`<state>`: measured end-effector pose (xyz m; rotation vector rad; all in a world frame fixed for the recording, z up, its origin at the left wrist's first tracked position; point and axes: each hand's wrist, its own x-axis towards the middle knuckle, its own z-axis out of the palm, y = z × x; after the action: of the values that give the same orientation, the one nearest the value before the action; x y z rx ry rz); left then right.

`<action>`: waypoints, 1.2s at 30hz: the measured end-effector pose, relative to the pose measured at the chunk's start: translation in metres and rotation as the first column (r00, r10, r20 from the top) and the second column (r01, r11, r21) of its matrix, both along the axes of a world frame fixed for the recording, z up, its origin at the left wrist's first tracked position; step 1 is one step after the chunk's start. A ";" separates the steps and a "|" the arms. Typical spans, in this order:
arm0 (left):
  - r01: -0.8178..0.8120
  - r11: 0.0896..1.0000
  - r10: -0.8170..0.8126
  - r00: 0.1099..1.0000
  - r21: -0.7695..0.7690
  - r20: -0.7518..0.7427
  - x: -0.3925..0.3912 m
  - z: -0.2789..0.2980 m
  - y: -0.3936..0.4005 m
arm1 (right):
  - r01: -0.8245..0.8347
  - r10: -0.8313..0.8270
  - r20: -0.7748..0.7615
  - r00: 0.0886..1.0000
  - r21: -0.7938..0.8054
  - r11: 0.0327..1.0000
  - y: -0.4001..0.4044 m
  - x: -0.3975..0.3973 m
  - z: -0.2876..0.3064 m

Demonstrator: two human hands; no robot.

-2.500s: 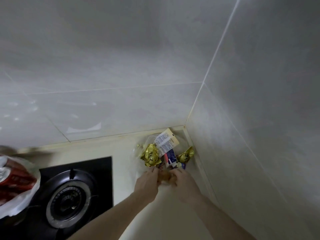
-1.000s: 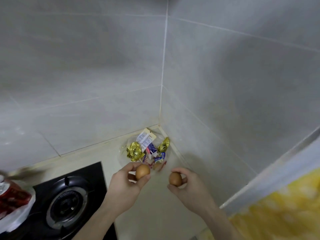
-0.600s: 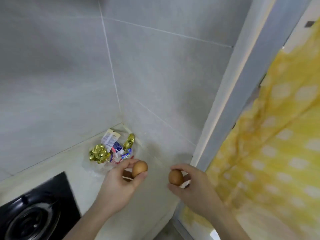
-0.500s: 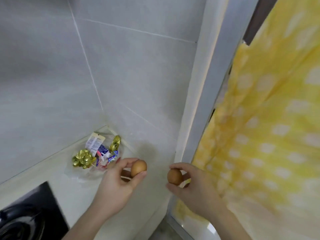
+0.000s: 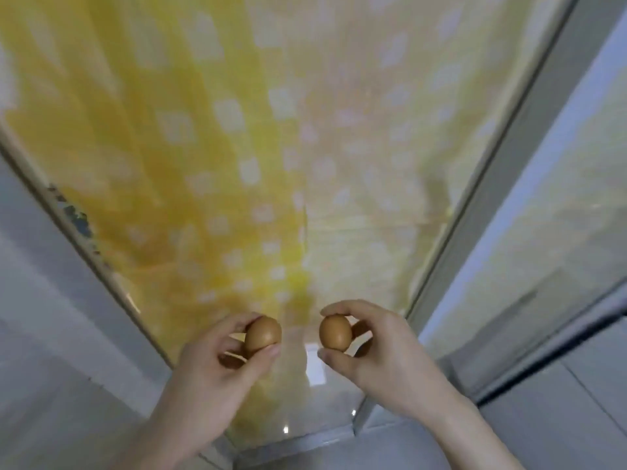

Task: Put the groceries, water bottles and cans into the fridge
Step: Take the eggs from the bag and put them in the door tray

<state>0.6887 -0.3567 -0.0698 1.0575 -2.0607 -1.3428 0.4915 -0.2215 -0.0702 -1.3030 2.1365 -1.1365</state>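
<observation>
A: Left hand (image 5: 217, 368): grip closed on brown egg (image 5: 263, 336), thumb below, fingers curled over top and far side; second dark rounded shape tucked lower in the palm, likely another egg, too hidden to confirm.

B: Noted; right hand (image 5: 376, 361): same pinch on the other egg (image 5: 335, 332), forefinger arched over top, thumb under; further brown rounds behind it toward the palm, probably more eggs, count not readable.

A: Both eggs held at chest front, level with each other, near but apart; neither touching anything but the grip.

B: Long axis: left-held egg roughly upright, tilted slightly right at the top; right-held egg also near upright, slight lean left; blunt versus pointed end not told apart in this blur.

A: Ahead and above: yellow curtain with pale squares (image 5: 258, 171) filling a grey door frame (image 5: 502, 184); no fridge in view, so direction to it unknown.

B: Judged: carry stage, nothing yet stowed from these hands; neither hand nearer to any target, both equally advanced.

A: Judged risk: fingertip hold on smooth shells, extra load in palms; curtain to be pushed through with no free hand; shell crack on frame contact possible.
</observation>
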 end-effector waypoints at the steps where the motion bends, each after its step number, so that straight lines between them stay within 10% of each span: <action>1: 0.063 0.998 -0.063 0.998 0.002 -0.023 -0.013 0.002 0.001 | 0.056 -0.056 -0.005 0.998 0.003 0.998 0.013 -0.003 0.004; 15: 0.685 0.725 -0.686 0.707 -0.077 -0.170 -0.165 0.023 0.098 | 0.659 -0.661 -0.105 0.743 -0.054 0.750 0.211 -0.006 0.042; 36: 0.871 0.460 -0.865 0.395 -0.172 -0.310 -0.352 0.065 0.298 | 0.865 -0.874 -0.212 0.437 -0.168 0.473 0.416 -0.099 0.084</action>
<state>0.3365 -0.0590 -0.0052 -0.4631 -2.3463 -1.8148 0.3929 0.1940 0.0141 -0.2139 3.1573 -1.3748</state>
